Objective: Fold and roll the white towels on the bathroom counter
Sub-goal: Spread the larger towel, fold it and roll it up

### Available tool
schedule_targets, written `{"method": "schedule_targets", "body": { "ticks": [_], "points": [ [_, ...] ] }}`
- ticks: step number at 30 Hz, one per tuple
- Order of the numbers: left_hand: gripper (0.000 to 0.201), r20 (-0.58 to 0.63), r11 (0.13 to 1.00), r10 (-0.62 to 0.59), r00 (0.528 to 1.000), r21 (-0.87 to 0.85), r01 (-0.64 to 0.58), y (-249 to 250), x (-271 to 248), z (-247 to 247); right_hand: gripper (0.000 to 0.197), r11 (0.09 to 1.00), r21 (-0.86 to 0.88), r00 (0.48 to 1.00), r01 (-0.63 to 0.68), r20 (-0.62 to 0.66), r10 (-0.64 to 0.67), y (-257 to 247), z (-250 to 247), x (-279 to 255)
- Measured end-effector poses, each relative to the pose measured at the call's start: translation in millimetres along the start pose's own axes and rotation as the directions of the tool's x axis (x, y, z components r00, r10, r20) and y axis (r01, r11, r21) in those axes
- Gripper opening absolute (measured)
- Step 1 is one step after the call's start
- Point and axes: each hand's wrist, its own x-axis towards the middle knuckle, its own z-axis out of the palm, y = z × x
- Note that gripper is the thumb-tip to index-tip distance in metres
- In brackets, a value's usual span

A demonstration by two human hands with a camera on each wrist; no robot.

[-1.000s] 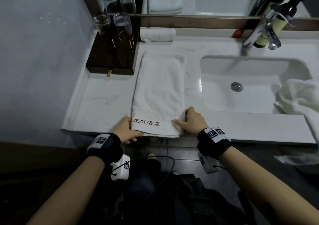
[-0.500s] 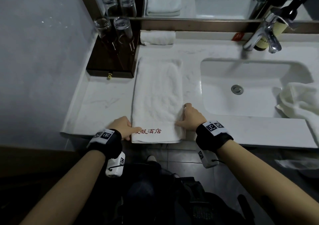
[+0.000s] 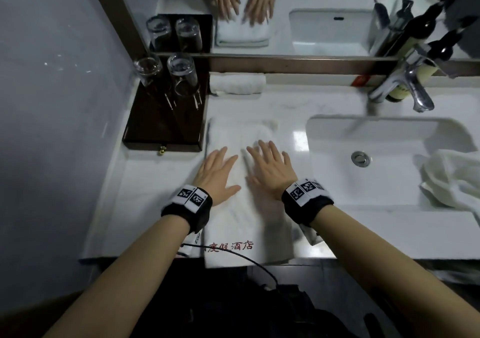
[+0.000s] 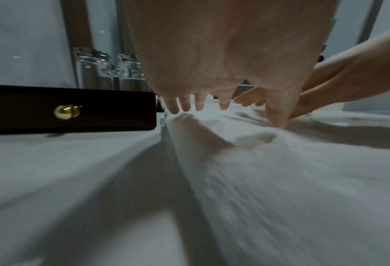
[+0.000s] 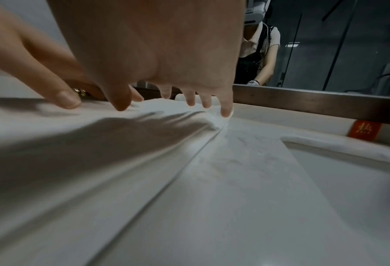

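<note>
Both palms press the folded towel (image 3: 246, 208) flat.
Left hand (image 3: 217, 173) and right hand (image 3: 270, 171), fingers spread wide, gripping nothing, likely smooth it for rolling.

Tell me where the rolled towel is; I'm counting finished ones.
In the head view, the rolled towel lies against the mirror's frame, right of the glasses.

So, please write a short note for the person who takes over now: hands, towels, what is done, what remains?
Left hand and right hand: both open, flat on the folded towel, side by side.
Folded towel: lies lengthwise on the counter, near end over the front edge.
Rolled towel: at the back, by the mirror.
Loose towel: at the sink's right rim.
Done: one rolled, one folded.
Left: roll this one; fold and roll the loose one.
</note>
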Motion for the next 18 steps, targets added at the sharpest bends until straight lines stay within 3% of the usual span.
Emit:
{"method": "schedule_targets", "body": {
  "ticks": [5, 11, 14, 18],
  "points": [
    [0.091, 0.149, 0.988, 0.065, 0.987, 0.13, -0.084, -12, 36, -7, 0.071, 0.994, -0.07, 0.991, -0.087, 0.091, 0.093, 28, -2, 27],
    [0.091, 0.189, 0.985, 0.086, 0.978, 0.133, -0.113, -5, 59, -10, 0.065, 0.97, -0.165, 0.975, -0.176, 0.108, 0.196, 47, -18, 47],
    [0.076, 0.129, 0.984, 0.093, 0.987, 0.139, -0.111, 1, 73, -24, 0.059, 0.975, -0.126, 0.982, -0.185, 0.015, 0.188, 36, -34, 63],
    [0.054, -0.051, 0.998, 0.042, 0.998, 0.056, -0.039, -3, 106, -59, 0.073, 0.989, 0.015, 0.988, -0.146, -0.041, 0.147, 32, -51, 83]
  ]
}}
